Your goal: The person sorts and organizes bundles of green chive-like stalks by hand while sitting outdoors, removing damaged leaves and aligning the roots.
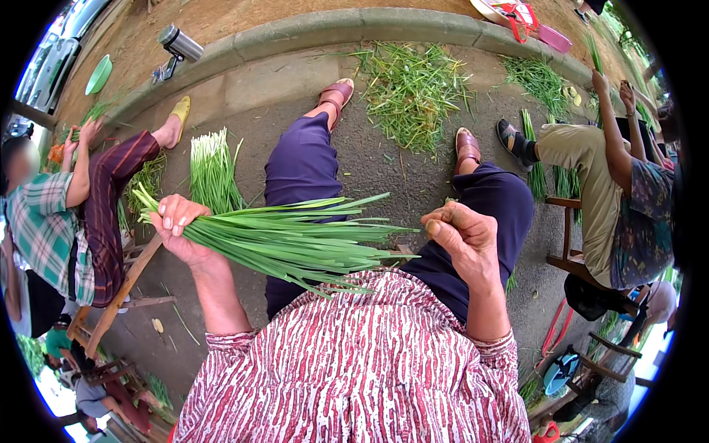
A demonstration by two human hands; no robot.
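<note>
My left hand point(180, 227) is closed around the pale stem ends of a bunch of long, flat green leaves like garlic chives point(288, 238). The leaves fan out to the right across my lap. Just past their tips, my right hand point(462, 235) has its thumb and forefinger pinched together; whether something small is between them I cannot tell. On the ground beyond my left hand lies a stack of similar leaves point(213, 171) with white stem ends. A heap of loose green and yellowed trimmings point(418, 94) lies ahead, beyond my feet.
A concrete kerb point(299, 33) curves across the far side, with a steel flask point(180, 43) beside it. One seated person point(55, 194) is at the left and another point(637, 183) at the right, both holding leaves. Wooden stools point(570, 232) and a green basin point(98, 74) stand around.
</note>
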